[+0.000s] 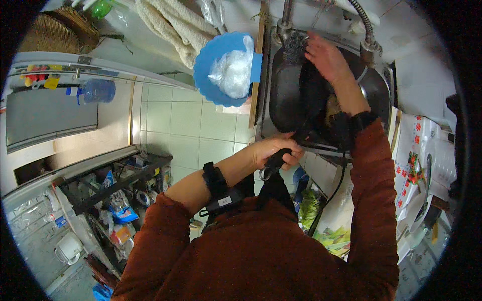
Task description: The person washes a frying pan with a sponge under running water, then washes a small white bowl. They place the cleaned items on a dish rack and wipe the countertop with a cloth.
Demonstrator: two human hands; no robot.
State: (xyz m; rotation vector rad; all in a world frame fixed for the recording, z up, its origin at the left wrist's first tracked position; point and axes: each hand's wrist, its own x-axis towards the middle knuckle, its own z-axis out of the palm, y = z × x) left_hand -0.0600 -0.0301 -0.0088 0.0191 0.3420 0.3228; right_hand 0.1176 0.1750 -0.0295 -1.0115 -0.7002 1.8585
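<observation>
My left hand [280, 150] is closed around a black handle [276, 161] with a metal hanging ring at its end. The handle leads toward a dark pan [312, 88] lying in the metal sink [283, 101]; the shade there blurs the pan's outline. Over the far part of the sink is my right hand [327, 56], its fingers pointing to the tap side. Right by those fingertips is a grey mesh-like scourer [294, 48], below the tap base [285, 29]. Whether the fingers grip it cannot be made out.
A blue scalloped basin [203, 71] holding a clear plastic bag [232, 75] stands left of the sink. A flexible metal hose [363, 17] rises at the back right. Printed packaging [410, 161] lies to the right. A cluttered shelf [124, 180] is at lower left.
</observation>
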